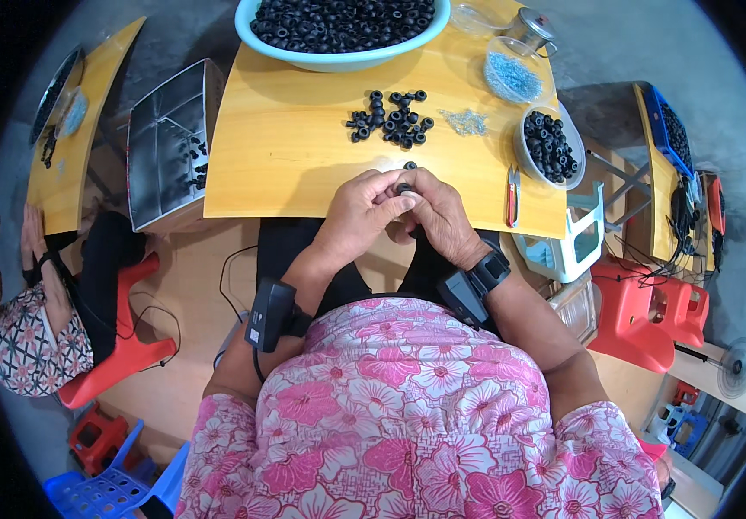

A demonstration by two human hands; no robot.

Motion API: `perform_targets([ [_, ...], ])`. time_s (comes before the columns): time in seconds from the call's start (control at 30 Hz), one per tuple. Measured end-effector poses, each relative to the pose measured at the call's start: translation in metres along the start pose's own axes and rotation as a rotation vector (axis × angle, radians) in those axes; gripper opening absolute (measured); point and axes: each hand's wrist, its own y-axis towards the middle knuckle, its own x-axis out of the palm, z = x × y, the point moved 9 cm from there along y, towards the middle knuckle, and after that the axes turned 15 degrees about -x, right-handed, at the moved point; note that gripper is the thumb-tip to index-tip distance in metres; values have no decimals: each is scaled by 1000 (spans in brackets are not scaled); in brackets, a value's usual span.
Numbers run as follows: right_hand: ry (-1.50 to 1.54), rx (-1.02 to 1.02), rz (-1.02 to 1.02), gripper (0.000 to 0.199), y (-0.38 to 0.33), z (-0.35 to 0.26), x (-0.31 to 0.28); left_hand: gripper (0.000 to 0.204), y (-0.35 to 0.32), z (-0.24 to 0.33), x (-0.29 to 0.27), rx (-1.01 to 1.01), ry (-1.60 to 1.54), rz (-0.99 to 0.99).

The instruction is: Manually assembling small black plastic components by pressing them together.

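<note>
**Both hands pinch one black ring at the table's near edge**

The left hand [357,212] and right hand [442,218] jointly grip a small black rubber ring [404,188]; its axis cannot be told. Loose rings [390,117] lie at 12 o'clock, a white bowl [524,156] at 2 o'clock.

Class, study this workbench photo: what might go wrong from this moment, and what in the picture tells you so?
1. Both hands, left hand and right hand, pinch one small black ring above the table edge; it may slip to the floor.
2. The red-handled cutters lie near the right hand; an elbow might knock them off.
</note>
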Motion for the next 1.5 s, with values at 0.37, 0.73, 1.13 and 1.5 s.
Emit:
perform_targets([
  [0.37,159,158,7,16,6,8,-4,34,3,8,3,-15,-155,-34],
  [0.73,-965,-108,603,23,-9,-89,-179,42,12,-20,-10,-4,120,55],
  [1.13,-1175,-162,435,12,10,-85,-177,29,4,-10,-7,12,6,79],
  [1.5,-544,-122,184,18,52,-24,-61,8,-4,3,-25,120,272,210],
])
